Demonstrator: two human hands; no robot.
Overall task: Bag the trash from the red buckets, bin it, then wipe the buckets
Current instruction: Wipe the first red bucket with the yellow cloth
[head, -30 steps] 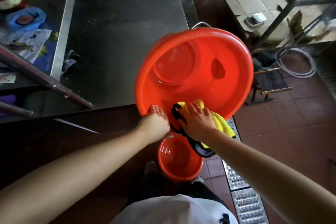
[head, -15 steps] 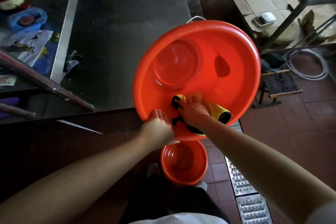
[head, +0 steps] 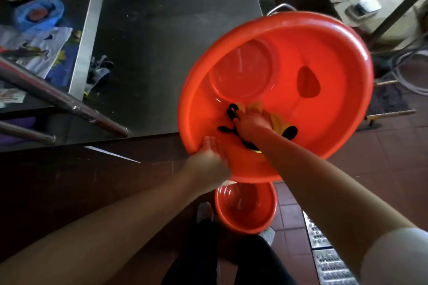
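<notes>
A big red bucket is tilted toward me off the corner of the steel table, its inside facing the camera. My left hand grips its near rim, fingers over the edge. Inside the bucket, my right hand presses a yellow cloth with black trim against the near inner wall, close to the round bottom. A second, smaller red bucket stands upright on the floor between my feet, right under the big one.
The dark steel table stretches away to the left, with a crumpled rag near its left edge. A shelf with blue items lies far left. Metal bars jut out at left. A floor drain grate runs at lower right.
My right hand has pushed the cloth from the bucket's near rim deeper inside toward the bottom. The bucket has risen slightly and tilted more. My left hand keeps its grip on the rim.
</notes>
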